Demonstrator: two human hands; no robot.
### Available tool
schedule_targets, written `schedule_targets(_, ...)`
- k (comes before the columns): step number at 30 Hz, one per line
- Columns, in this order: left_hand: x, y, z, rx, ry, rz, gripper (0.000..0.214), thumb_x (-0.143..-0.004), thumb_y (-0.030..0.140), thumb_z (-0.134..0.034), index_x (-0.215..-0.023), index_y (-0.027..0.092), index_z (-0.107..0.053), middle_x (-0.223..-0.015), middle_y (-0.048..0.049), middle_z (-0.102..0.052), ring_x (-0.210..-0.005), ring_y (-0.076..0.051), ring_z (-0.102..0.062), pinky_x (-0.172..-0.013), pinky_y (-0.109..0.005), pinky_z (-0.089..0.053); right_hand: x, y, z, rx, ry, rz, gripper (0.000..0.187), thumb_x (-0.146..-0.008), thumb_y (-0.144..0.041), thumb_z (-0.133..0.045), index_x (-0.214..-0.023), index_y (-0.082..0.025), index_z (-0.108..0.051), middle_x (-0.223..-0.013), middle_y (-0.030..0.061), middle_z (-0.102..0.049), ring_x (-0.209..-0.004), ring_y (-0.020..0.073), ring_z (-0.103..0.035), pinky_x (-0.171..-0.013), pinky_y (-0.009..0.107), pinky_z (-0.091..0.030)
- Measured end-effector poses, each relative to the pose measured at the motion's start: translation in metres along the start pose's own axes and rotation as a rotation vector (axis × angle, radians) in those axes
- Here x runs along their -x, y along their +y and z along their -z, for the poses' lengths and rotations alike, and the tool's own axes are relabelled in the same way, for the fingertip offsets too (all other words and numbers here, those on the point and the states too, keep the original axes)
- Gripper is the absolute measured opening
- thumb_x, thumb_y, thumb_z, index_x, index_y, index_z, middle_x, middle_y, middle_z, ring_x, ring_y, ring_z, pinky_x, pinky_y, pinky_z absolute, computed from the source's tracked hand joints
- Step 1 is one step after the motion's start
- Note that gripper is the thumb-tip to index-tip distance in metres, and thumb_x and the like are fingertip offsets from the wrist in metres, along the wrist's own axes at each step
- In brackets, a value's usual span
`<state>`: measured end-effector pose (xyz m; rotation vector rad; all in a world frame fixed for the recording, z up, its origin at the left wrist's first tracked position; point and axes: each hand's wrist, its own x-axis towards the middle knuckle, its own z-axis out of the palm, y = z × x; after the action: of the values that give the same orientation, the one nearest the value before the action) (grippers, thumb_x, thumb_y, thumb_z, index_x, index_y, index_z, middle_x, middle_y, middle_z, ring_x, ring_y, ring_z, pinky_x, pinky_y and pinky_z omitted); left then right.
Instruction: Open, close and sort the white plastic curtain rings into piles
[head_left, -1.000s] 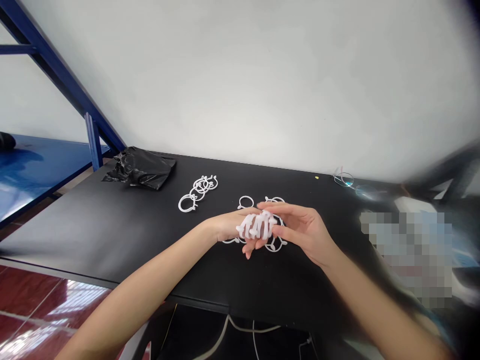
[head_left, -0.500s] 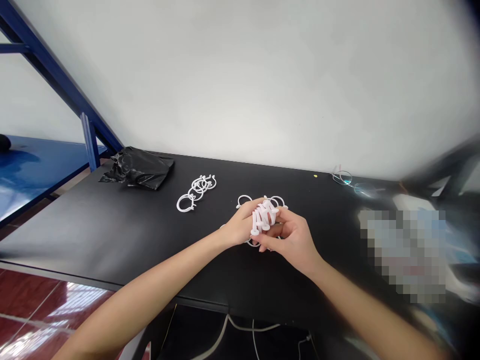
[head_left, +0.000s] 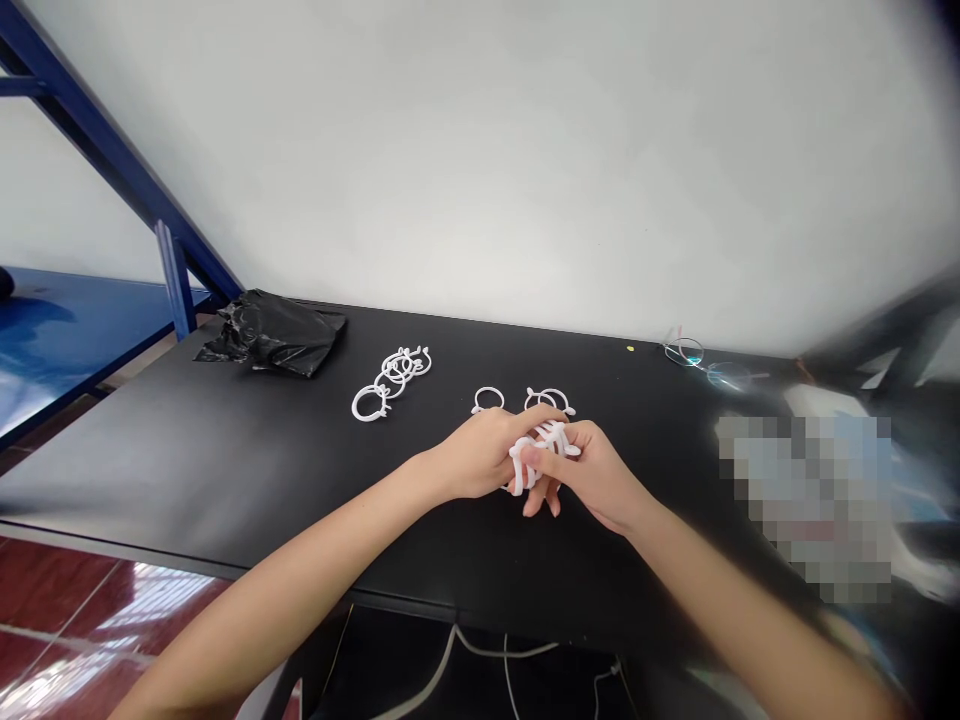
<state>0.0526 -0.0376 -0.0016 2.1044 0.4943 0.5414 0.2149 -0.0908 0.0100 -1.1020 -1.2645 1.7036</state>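
A bunch of white plastic curtain rings (head_left: 519, 470) with knobbed ends is held between my two hands above the black table (head_left: 270, 470). My left hand (head_left: 480, 450) is closed round the bunch from the left, its thumb over the top. From the right, my right hand (head_left: 592, 465) grips the same rings, its thumb pressed on them. Some fingertips show below the bunch, and the hands partly hide the rings. Just behind the hands lie loose rings: one ring (head_left: 489, 389) on its own and an overlapping pair (head_left: 556, 391).
Left of my hands lies a cluster of similar white rings (head_left: 367, 418). A crumpled black plastic bag (head_left: 289, 335) rests at the back left. Eyeglasses (head_left: 684, 350) lie near the wall, and a blurred, pixelated package (head_left: 817, 510) is at right. Cables (head_left: 442, 670) hang below the table edge.
My left hand has turned over, its thumb now across the top of the rings. The held bunch has shifted slightly right and is more covered by both hands.
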Motion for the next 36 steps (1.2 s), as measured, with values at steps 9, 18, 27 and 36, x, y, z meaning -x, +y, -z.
schedule_targets(9, -0.001, -0.005, 0.003, -0.010, -0.022, -0.013, 0.020, -0.084, 0.019, -0.053, -0.103, 0.016, -0.055, -0.069, 0.0026, -0.061, -0.055, -0.009, -0.052, -0.052, -0.018, -0.039, 0.000, 0.000, 0.007, -0.031, -0.157, -0.066, 0.032, -0.085, -0.041, -0.068, -0.081, -0.010, -0.075, -0.087, 0.0141, -0.076, -0.072, 0.0221, -0.076, -0.046, 0.017, -0.053)
schedule_targets(18, -0.001, -0.009, 0.011, -0.244, 0.029, 0.011, 0.017, -0.078, 0.012, -0.052, -0.094, 0.015, -0.056, -0.069, 0.0007, -0.063, -0.055, -0.011, -0.054, -0.052, -0.019, -0.038, -0.002, 0.002, 0.000, -0.009, -0.050, 0.076, 0.038, -0.088, -0.048, -0.062, -0.083, -0.012, -0.072, -0.077, 0.0080, -0.073, -0.056, 0.0128, -0.069, -0.048, 0.020, -0.054)
schedule_targets(27, -0.002, -0.007, 0.009, -0.335, 0.032, 0.023, 0.030, -0.077, 0.014, -0.058, -0.107, 0.015, -0.055, -0.074, 0.0000, -0.068, -0.058, -0.013, -0.060, -0.053, -0.020, -0.040, -0.002, 0.006, 0.001, 0.078, -0.028, 0.112, 0.016, -0.069, -0.025, -0.083, -0.078, -0.015, -0.074, -0.071, 0.0023, -0.072, -0.061, 0.0136, -0.069, -0.054, 0.021, -0.054)
schedule_targets(36, -0.001, -0.003, 0.007, -0.552, -0.042, 0.019, 0.057, -0.079, 0.021, -0.060, -0.134, 0.018, -0.047, -0.091, -0.0027, -0.073, -0.069, -0.018, -0.066, -0.057, -0.024, -0.041, -0.001, 0.003, -0.002, 0.155, -0.039, 0.016, 0.026, -0.082, -0.038, -0.071, -0.075, -0.013, -0.075, -0.064, 0.0039, -0.073, -0.058, 0.0128, -0.070, -0.054, 0.019, -0.052)
